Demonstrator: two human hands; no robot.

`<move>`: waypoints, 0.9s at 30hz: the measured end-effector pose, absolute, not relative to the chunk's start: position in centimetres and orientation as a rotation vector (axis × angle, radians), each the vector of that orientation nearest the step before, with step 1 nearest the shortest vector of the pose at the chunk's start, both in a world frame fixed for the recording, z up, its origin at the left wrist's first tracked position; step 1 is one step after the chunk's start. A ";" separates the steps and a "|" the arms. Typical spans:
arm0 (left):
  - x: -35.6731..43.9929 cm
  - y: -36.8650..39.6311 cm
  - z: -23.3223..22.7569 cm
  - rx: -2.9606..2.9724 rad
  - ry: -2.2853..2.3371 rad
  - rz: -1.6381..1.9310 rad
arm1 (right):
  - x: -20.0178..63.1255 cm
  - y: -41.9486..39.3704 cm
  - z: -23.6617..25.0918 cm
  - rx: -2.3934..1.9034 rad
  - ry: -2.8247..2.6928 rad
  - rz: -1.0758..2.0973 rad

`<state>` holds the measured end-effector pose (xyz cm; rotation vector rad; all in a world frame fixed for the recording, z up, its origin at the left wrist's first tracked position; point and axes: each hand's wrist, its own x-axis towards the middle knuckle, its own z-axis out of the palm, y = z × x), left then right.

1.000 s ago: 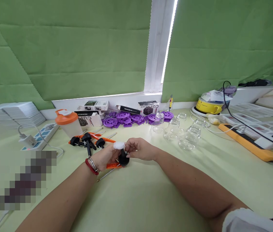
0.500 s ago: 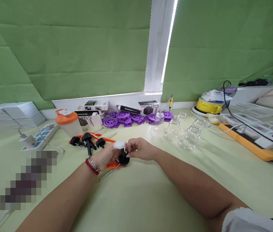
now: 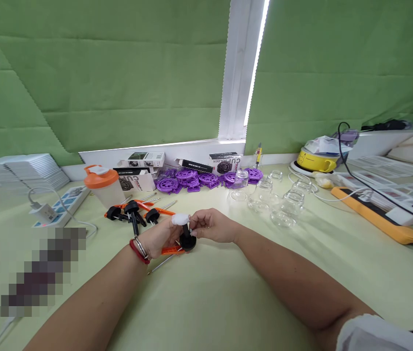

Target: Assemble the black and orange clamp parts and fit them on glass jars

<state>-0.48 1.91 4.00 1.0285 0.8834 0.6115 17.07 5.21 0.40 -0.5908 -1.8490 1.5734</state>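
Over the counter [image 3: 206,302], the left hand [image 3: 158,237] grips the black suction part [image 3: 187,241] from the left, its stem upright under a white cap [image 3: 180,219]. The right hand [image 3: 213,226] pinches the stem just beside it, both equally near.

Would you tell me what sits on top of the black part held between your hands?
A white round cap tops the black part. The left hand and right hand cover how they join.
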 end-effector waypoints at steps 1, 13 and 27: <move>-0.5 1.9 4.0 1.023 0.887 0.616 | 17.1 5.2 0.3 -0.583 -1.845 1.586; -0.8 2.2 3.4 1.026 0.950 0.617 | 17.0 5.3 0.1 -0.566 -1.781 1.666; -0.7 2.1 3.3 1.033 0.923 0.583 | 17.0 5.4 0.0 -0.589 -1.773 1.660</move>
